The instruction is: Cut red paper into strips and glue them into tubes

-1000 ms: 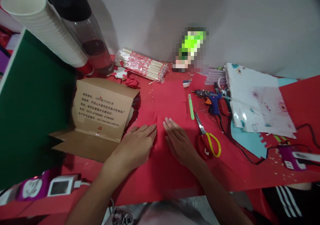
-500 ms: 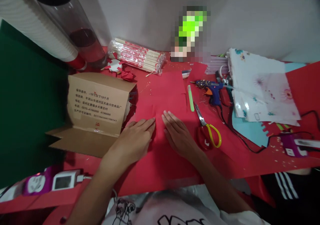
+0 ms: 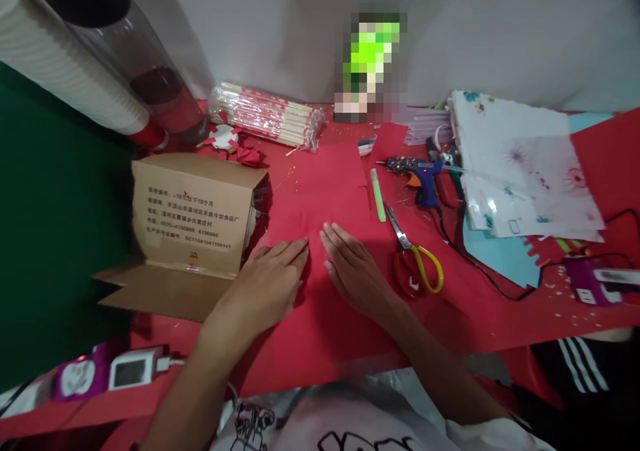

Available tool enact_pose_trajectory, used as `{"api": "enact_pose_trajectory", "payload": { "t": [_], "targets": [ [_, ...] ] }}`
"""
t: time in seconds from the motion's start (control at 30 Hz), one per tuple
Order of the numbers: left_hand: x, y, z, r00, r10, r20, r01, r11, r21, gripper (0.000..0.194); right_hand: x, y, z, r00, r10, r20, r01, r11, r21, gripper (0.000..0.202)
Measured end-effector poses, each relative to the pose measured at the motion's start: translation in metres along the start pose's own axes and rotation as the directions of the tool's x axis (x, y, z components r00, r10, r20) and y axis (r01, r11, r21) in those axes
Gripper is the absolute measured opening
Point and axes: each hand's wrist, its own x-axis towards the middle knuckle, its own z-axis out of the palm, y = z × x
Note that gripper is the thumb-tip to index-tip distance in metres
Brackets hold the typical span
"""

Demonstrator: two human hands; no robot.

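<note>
Red paper (image 3: 333, 171) lies on the red tabletop in front of me. My left hand (image 3: 273, 277) rests on it palm down, its fingers stretched out and pointing up and to the right. Facing it across a narrow gap, my right hand (image 3: 353, 264) lies on the paper too, fingers extended. Neither hand grips anything. Right of my right hand are scissors (image 3: 423, 267) with yellow handles and a light green marker (image 3: 378, 195). A blue glue gun (image 3: 423, 181) lies farther right.
An open cardboard box (image 3: 193, 211) stands left. Behind are wrapped chopsticks (image 3: 267, 116), a bottle (image 3: 165, 94) and stacked cups (image 3: 75, 71). Patterned sheets (image 3: 525, 171) and a black cord (image 3: 473, 271) lie right. A person's striped black clothing (image 3: 583, 364) shows lower right.
The view has shifted slightly. Both hands stay nearly in place on the red paper, and my right thumb stands out a little more from the palm.
</note>
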Motion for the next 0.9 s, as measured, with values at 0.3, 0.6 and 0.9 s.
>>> {"api": "enact_pose_trajectory", "payload": {
  "t": [0.3,0.6,0.9],
  "targets": [
    [0.000,0.002,-0.003,1.000,-0.005,-0.004,0.005,1.000,-0.017,0.049,0.002,-0.001,0.003,0.999,-0.026,-0.041,0.024,0.999,-0.044,0.062],
    [0.009,0.008,0.005,0.992,-0.056,-0.109,0.071,0.989,0.131,0.036,0.001,0.000,0.012,0.996,-0.022,-0.086,0.013,0.994,-0.109,0.061],
    [0.035,0.002,0.033,0.915,-0.046,-0.401,0.130,0.974,0.186,0.054,0.002,0.002,0.022,0.992,0.003,-0.122,-0.014,0.995,-0.095,0.060]
  ]
}}
